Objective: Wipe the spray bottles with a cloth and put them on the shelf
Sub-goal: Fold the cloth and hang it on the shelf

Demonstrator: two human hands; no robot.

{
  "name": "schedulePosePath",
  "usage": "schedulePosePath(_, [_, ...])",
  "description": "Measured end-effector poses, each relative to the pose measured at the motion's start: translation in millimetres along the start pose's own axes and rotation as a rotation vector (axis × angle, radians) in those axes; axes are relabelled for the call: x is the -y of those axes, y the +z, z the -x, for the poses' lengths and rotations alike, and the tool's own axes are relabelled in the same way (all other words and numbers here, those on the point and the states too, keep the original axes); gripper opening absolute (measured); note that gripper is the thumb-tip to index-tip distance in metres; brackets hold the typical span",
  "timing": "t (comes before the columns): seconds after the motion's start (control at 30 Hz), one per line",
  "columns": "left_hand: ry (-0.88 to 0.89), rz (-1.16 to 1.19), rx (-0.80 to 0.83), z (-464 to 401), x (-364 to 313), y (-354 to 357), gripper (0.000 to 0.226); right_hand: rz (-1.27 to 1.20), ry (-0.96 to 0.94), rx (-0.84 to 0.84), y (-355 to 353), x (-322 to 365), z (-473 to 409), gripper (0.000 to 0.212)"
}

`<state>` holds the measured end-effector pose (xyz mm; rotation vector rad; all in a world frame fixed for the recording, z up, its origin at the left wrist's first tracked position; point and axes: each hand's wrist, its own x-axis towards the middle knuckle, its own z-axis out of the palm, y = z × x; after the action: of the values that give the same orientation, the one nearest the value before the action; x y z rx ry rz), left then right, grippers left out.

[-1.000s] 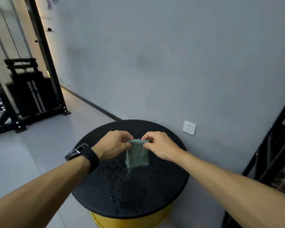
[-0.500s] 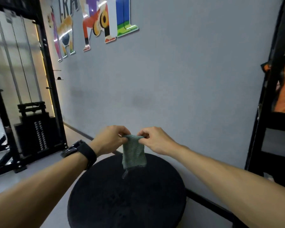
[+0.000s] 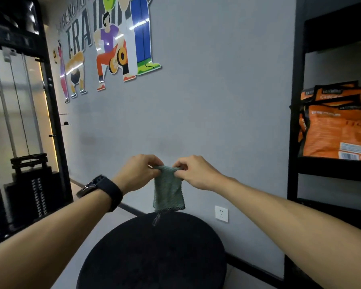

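Observation:
A small green cloth (image 3: 168,191) hangs folded in the air above a round black table (image 3: 152,255). My left hand (image 3: 138,172) pinches its top left corner and my right hand (image 3: 194,171) pinches its top right corner. The two hands are close together at chest height. A black shelf unit (image 3: 294,142) stands at the right edge. No spray bottle is in view.
Orange bags (image 3: 331,130) fill a middle shelf of the unit. A grey wall with colourful gym figures (image 3: 111,49) is straight ahead, with a white socket (image 3: 221,213) low down. A black cable weight machine (image 3: 27,163) stands at the left.
The view has tilted upward, so the table sank in the picture and the wall art and shelf came into view. Both hands kept pinching the cloth and lifted it above the table.

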<state>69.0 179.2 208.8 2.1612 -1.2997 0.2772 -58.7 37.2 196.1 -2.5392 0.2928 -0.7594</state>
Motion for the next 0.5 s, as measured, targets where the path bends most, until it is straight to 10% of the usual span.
schedulePosePath(0.5, [0.112, 0.117, 0.034, -4.0, -68.8, 24.0, 0.016, -0.005, 0.128, -0.071, -61.2, -20.5, 46.1, 0.011])
